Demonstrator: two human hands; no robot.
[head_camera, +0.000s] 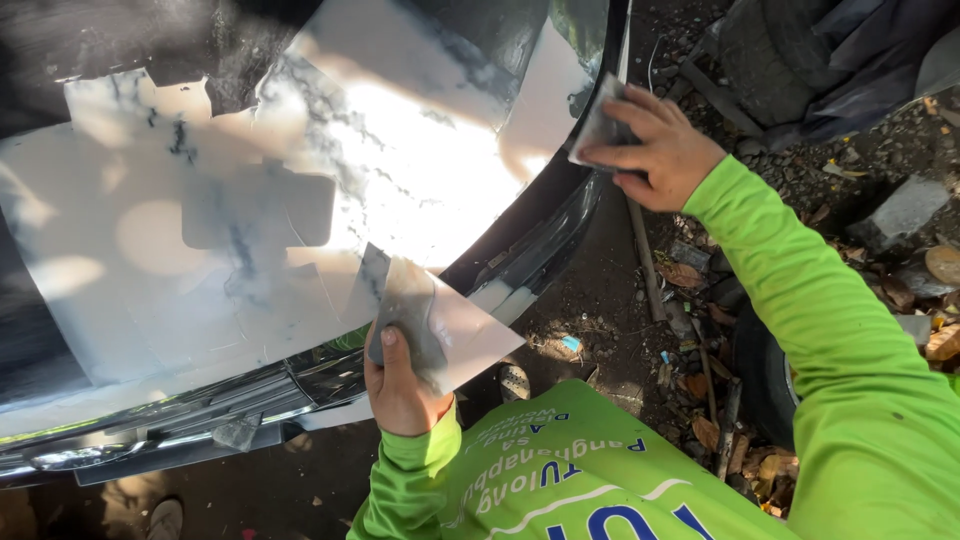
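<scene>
A dark car body panel (90, 30) fills the upper left, much of it coated in pale grey filler (400, 150) streaked with dark marks. My left hand (400, 385) grips a flat metal spreader plate (450, 325) smeared with grey filler, held just below the panel's lower edge. My right hand (655, 145) holds a small grey scraper (598, 125) pressed against the panel's curved right rim. Both arms wear bright green sleeves.
A chrome and black trim strip (200, 420) runs along the panel's bottom. The ground (620, 300) is dark dirt littered with dry leaves, sticks and stones. A tyre (765, 370) stands at the right. A foot in a sandal (165, 520) shows at the bottom left.
</scene>
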